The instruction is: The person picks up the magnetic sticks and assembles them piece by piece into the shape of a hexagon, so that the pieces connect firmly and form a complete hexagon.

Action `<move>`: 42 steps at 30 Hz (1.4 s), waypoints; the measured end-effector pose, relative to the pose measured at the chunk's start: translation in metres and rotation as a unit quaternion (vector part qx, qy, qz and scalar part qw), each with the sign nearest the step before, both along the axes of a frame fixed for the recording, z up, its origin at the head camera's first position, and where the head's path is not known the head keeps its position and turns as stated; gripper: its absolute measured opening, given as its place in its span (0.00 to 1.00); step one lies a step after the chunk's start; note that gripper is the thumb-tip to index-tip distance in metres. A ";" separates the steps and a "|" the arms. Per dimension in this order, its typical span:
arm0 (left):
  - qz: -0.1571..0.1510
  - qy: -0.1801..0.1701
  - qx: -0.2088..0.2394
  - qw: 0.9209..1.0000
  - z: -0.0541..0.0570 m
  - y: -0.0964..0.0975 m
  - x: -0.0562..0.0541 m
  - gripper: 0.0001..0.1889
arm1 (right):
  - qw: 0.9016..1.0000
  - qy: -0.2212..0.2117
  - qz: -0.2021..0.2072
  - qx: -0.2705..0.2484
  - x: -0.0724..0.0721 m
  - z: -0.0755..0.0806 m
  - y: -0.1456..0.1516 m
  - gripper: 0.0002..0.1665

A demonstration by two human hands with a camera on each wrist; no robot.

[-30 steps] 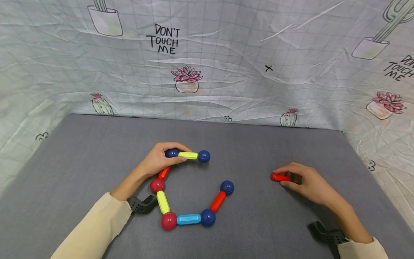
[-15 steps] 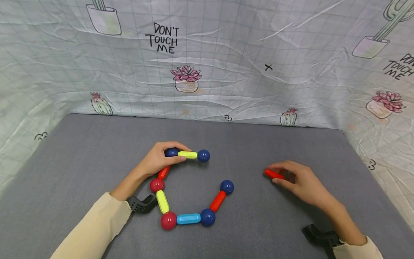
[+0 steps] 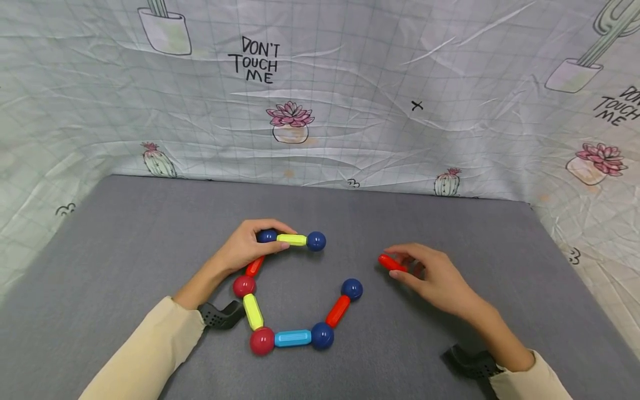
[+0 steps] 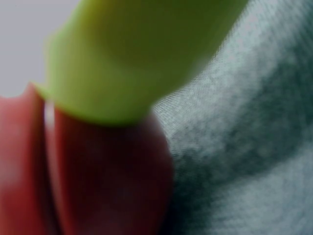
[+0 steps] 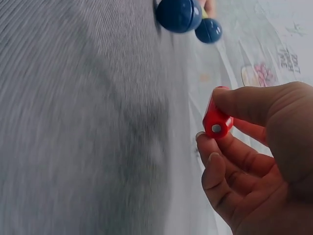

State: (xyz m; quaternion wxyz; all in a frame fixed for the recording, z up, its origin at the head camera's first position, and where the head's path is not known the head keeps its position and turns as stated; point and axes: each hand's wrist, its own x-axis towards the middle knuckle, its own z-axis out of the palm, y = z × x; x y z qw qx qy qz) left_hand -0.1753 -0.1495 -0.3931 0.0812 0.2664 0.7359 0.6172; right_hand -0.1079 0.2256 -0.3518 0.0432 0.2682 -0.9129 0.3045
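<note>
My left hand (image 3: 245,244) pinches a yellow-green magnetic rod (image 3: 295,240) between thumb and fingers. At that rod's left end a blue ball (image 3: 267,236) is partly covered by the hand; another blue ball (image 3: 316,241) sits at its right end. From there an unclosed ring of rods and balls runs down through a red ball (image 3: 244,286), a blue rod (image 3: 293,338) and a red rod (image 3: 338,311) to an end blue ball (image 3: 352,289). Right of the gap, my right hand (image 3: 435,276) holds a loose red magnetic rod (image 3: 391,263), its metal tip visible in the right wrist view.
The pieces lie on a grey table (image 3: 150,233) backed by a printed cloth (image 3: 360,72). A yellow-green rod (image 4: 132,54) and a red ball (image 4: 112,176) crowd the left wrist view, close to the camera. Each wrist wears a black strap mount (image 3: 220,315).
My right hand has carried the red rod leftward over the table, nearer the ring's gap, and the rod has tilted. The left hand and the ring have stayed in place.
</note>
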 end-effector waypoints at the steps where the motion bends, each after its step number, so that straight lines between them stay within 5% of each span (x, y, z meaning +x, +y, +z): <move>1: 0.000 0.001 0.000 1.000 0.000 0.000 0.000 0.11 | 1.000 -0.003 0.001 -0.002 0.000 0.000 -0.003 0.22; 14: 0.000 0.009 -0.009 1.000 0.000 -0.002 0.001 0.11 | 0.998 -0.050 0.019 -0.032 -0.008 0.003 -0.042 0.22; 42: 0.003 0.010 -0.008 1.000 -0.002 0.001 -0.001 0.11 | 0.995 -0.073 0.055 -0.035 -0.017 0.002 -0.087 0.22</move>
